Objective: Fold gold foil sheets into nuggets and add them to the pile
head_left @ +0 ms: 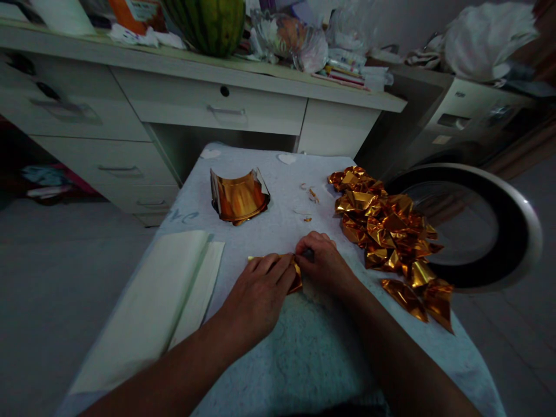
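Note:
A small folded piece of gold foil paper (296, 282) lies on the cloth-covered table in front of me, mostly covered by my hands. My left hand (260, 286) rests over it from the left, its bent fingers holding it down. At the right edge of the foil, my right hand (324, 260) is closed in a pinch; its fingertips nearly meet those of the left. Behind the hands stands a curved stack of gold foil sheets (240, 197). On the right is a heap of folded gold foil pieces (386, 226).
Pale paper sheets (152, 301) lie along the table's left side. Small gold scraps (313, 195) are scattered beyond my hands. A white desk (217, 107) with a watermelon (208, 26) on it stands behind. At right, a washing machine (460, 124) has its round door (525, 220) swung open.

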Available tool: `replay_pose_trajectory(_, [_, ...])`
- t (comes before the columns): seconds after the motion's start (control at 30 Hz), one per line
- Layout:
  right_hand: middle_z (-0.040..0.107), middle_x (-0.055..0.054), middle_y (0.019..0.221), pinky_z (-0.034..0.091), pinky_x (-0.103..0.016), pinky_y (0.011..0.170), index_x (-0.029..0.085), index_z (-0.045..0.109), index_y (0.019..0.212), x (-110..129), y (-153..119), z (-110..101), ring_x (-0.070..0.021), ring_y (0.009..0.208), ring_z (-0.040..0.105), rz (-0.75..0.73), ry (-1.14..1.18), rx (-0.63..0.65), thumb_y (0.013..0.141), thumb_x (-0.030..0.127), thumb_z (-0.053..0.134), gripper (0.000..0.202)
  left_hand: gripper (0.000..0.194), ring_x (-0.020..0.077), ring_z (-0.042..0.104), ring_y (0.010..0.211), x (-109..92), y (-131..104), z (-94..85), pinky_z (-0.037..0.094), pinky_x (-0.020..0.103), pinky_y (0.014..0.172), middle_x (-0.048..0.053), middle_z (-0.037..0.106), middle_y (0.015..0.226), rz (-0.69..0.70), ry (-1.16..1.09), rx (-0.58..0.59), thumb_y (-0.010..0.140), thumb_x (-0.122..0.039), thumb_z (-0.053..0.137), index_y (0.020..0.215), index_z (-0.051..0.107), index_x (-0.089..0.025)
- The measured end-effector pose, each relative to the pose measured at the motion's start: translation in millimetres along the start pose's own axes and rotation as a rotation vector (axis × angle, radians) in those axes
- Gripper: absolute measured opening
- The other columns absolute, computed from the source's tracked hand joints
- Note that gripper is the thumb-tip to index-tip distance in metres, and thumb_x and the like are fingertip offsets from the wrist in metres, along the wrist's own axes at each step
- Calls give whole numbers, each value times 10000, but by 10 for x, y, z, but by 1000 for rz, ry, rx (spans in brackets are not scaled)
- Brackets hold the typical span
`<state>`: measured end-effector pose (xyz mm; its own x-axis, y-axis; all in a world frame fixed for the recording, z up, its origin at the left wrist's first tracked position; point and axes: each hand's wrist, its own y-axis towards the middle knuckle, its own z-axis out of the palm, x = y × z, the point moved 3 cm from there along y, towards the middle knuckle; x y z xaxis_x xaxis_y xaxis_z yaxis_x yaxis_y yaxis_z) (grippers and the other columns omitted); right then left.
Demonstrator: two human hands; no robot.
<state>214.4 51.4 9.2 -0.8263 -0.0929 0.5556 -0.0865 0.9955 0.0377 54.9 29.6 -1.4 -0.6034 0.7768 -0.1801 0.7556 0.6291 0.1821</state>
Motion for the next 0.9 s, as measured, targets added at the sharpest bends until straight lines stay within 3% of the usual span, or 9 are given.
replay_pose_trajectory(0.27, [611,-24,869,309,-329,806,205,653,815,12,17,6,-203,902,508,-5,-8,-11,800,112,621,100,356,250,487,1170,31,31,-9,432,422,916,52,551,1389,-22,-75,47,956,-127,415,1287,521,-204])
replay_pose_trajectory(0.6, [604,-30,880,285,-325,786,198,656,801,0,25,38,-203,904,494,-22,-48,-10,831,130,611,86,281,245,517,1126,39,68,-18,443,416,896,70,581,1347,-16,-117,12,969,-225,465,1226,575,-202])
replay_pose_trajectory(0.9, [595,-25,872,282,-321,775,187,627,778,17,23,38,-199,896,475,-49,-41,-8,844,115,593,104,285,247,522,1111,14,66,-44,445,418,875,64,599,1313,-30,-77,39,964,-180,447,1234,535,-183])
